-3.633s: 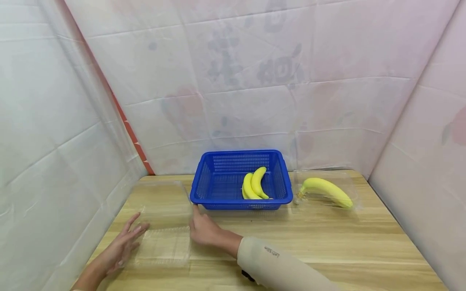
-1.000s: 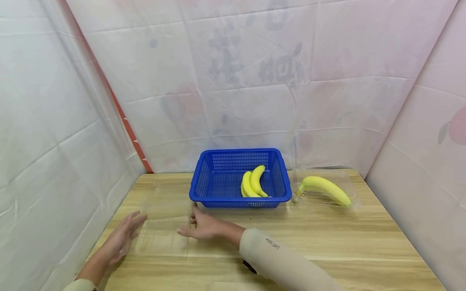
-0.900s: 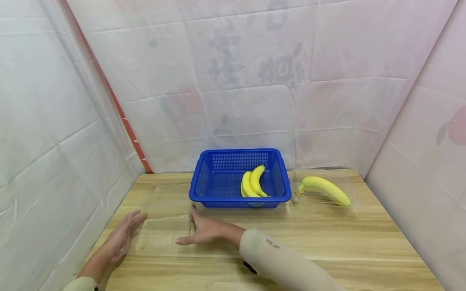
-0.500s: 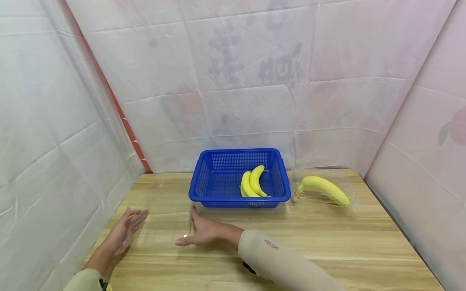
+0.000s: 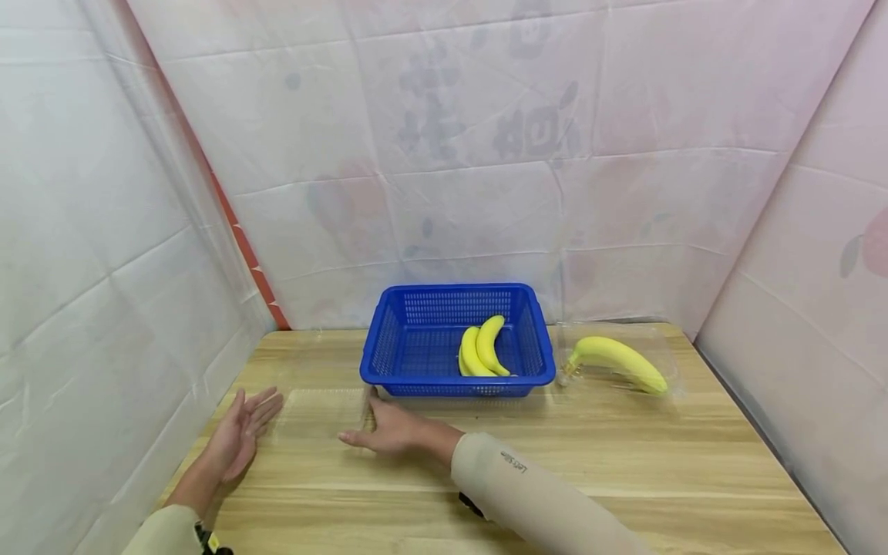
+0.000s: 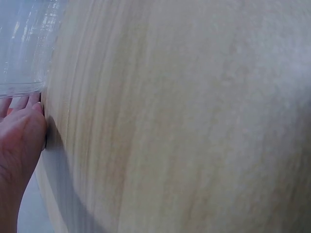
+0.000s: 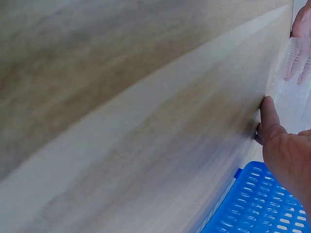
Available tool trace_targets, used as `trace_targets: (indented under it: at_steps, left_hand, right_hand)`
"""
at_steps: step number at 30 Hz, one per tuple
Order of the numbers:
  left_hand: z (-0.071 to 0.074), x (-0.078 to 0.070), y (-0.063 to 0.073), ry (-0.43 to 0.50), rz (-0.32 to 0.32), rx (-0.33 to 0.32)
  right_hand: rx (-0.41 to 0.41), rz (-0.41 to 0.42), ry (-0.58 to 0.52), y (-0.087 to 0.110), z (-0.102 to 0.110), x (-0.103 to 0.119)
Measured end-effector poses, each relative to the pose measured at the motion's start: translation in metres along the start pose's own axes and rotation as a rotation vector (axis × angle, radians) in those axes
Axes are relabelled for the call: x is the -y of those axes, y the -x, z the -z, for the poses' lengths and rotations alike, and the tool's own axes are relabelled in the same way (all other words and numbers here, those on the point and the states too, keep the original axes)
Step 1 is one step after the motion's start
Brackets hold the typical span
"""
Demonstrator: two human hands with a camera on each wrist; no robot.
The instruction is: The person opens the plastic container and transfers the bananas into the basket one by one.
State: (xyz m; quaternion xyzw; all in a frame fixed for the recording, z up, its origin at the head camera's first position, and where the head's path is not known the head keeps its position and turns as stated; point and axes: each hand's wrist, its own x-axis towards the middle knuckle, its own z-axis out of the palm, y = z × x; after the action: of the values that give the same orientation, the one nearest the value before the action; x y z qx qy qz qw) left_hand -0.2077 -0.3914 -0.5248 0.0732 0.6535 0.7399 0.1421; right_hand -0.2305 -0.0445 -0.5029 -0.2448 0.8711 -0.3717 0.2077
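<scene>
A clear plastic box [image 5: 321, 416] lies on the left part of the wooden table, hard to see against the wood. My left hand [image 5: 243, 433] stands at its left side with straight fingers; in the left wrist view the fingertips are right at the edge of the clear box [image 6: 22, 53]. At the box's right side is my right hand [image 5: 391, 426], thumb pointing left and fingers reaching along the wall. The right wrist view shows the right hand [image 7: 285, 148] with its fingers extended beside the box, near the blue basket [image 7: 265, 204].
Just behind my right hand, the blue basket [image 5: 458, 381] contains several yellow bananas [image 5: 479, 353]. A single banana [image 5: 617, 361] sits in another clear plastic box [image 5: 648, 333] at the back right. White cloth walls [image 5: 444, 193] rise around the table's back and sides.
The clear box has slid away from me toward the back of the table between my hands. My left hand has moved slightly back with it; my right thumb has spread out from the fingers.
</scene>
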Motion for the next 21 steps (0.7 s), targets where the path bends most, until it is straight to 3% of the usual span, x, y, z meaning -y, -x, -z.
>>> trace_targets:
  at_steps: [8, 14, 18, 21]
  left_hand:
    - [-0.002, -0.002, -0.002, -0.116, 0.051, -0.039]
    - [-0.005, -0.003, -0.002, -0.124, 0.082, -0.065]
    - [-0.002, -0.002, 0.003, -0.113, 0.056, -0.056]
    - [0.004, -0.002, 0.009, -0.048, -0.014, 0.004]
  right_hand:
    - [-0.038, -0.009, 0.037, -0.004, -0.001, -0.001]
    - [-0.027, -0.016, 0.034, -0.004, -0.001, -0.002]
    - [0.014, -0.015, 0.014, -0.002, -0.002, -0.002]
    - [0.049, -0.006, 0.013, 0.003, 0.0, -0.002]
